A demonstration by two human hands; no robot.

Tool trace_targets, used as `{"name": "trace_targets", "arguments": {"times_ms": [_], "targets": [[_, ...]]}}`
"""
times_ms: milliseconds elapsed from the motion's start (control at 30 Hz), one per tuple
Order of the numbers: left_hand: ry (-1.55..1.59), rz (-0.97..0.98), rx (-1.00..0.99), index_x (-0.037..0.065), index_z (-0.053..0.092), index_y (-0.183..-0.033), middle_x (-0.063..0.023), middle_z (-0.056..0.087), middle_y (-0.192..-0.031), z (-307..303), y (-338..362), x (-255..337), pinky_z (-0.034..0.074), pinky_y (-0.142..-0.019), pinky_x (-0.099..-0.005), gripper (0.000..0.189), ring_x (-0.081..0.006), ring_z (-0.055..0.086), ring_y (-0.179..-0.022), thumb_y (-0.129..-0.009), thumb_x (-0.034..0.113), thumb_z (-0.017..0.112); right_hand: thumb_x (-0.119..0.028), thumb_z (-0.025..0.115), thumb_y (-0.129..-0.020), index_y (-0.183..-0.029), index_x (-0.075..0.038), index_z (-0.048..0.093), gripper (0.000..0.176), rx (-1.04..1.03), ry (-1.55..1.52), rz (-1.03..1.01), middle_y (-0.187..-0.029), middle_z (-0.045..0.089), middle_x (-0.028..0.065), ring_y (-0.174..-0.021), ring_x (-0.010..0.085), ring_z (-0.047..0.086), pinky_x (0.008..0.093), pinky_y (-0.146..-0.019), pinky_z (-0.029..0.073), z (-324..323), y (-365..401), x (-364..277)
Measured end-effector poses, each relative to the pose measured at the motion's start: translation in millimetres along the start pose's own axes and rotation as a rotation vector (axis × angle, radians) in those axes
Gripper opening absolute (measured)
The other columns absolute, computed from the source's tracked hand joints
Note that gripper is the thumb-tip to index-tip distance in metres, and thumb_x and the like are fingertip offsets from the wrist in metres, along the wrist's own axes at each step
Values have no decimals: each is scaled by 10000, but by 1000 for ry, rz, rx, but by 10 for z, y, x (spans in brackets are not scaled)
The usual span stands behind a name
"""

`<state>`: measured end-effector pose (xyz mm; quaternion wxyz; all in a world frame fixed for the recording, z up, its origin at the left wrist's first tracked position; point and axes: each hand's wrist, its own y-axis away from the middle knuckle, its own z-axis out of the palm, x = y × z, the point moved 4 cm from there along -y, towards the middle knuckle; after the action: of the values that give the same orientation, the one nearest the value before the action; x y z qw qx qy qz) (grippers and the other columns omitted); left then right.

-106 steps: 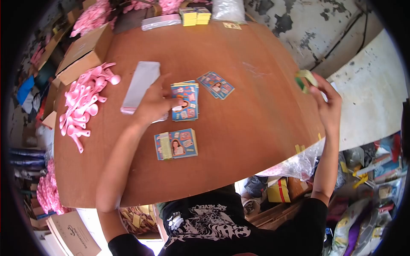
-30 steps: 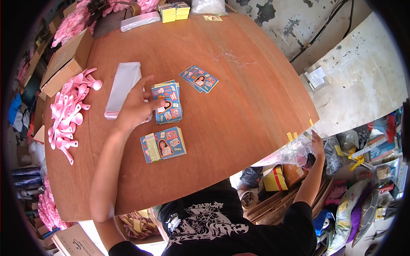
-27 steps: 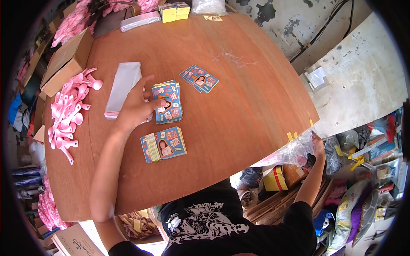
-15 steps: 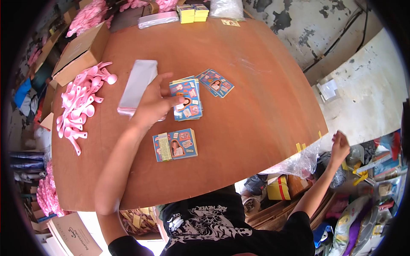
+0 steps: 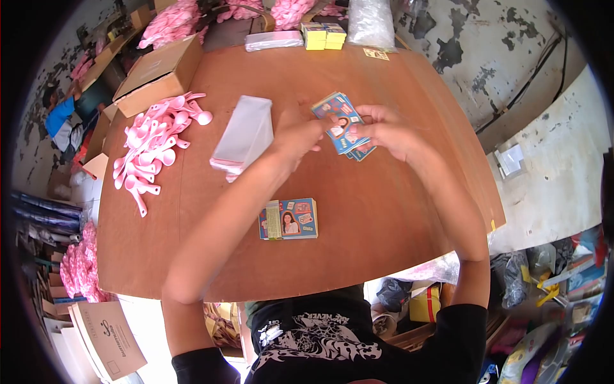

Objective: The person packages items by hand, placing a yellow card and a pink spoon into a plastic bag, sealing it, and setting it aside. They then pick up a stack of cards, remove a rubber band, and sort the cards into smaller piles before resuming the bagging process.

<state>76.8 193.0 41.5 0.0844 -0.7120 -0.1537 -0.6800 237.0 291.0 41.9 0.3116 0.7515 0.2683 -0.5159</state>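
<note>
Both my hands are at a stack of blue picture cards (image 5: pixel 345 120) over the middle of the table. My left hand (image 5: pixel 299 136) grips the stack's left edge, its fingers partly hidden. At the right edge, my right hand (image 5: pixel 390 132) pinches the cards between thumb and fingers. More blue cards (image 5: pixel 362 152) show just beneath the stack. Nearer to me lies a banded bundle of the same cards (image 5: pixel 298 219). Clear plastic sleeves (image 5: pixel 244 133) rest in a pile left of my left hand.
Pink spoons (image 5: pixel 152 142) lie heaped at the left of the brown table (image 5: pixel 409 211), by a cardboard box (image 5: pixel 157 72). Yellow-edged card stacks (image 5: pixel 323 37), plastic packets (image 5: pixel 274 41) and a clear bag (image 5: pixel 371 24) line the far edge. A person (image 5: pixel 62 115) is at the far left.
My right hand has come from beyond the table's right side to the cards. My left hand has moved right, and the central stack is now lifted between both hands. The view has shifted.
</note>
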Motion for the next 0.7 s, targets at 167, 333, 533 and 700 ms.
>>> {"name": "trace_targets", "arguments": {"times_ms": [167,333,533,700], "targets": [[87,-271,-114,-14,423,-1328,-140,526,-1211,180,-192,-457,501,-885,-334,667,-192,547,-1016,-849,335,727,-180,708,-825,-1094,-44,671,304,70,469,216,-943,707,49,-852,133,654,311,-725,512,-392,-363,408],[239,-359,-216,3,477,-1279,-154,506,-1214,311,-144,-496,435,-1007,-371,560,-236,519,-1120,-888,358,665,-176,667,-758,-959,29,703,289,234,758,111,-877,719,170,-806,238,695,374,-730,521,-251,-404,449],[427,-393,-239,32,519,-1261,-172,508,-1284,353,-139,-520,326,-1131,-407,482,-299,457,-1271,-896,335,607,-177,670,-707,-768,56,669,241,390,897,-52,-813,684,259,-800,345,700,428,-720,536,54,-359,362],[515,-333,-254,-4,468,-1282,-192,495,-1255,380,-74,-485,369,-1099,-397,462,-293,501,-1188,-920,260,580,-171,723,-721,-1068,99,619,452,275,591,124,-925,697,208,-850,272,692,373,-754,531,3,-377,334]]}}
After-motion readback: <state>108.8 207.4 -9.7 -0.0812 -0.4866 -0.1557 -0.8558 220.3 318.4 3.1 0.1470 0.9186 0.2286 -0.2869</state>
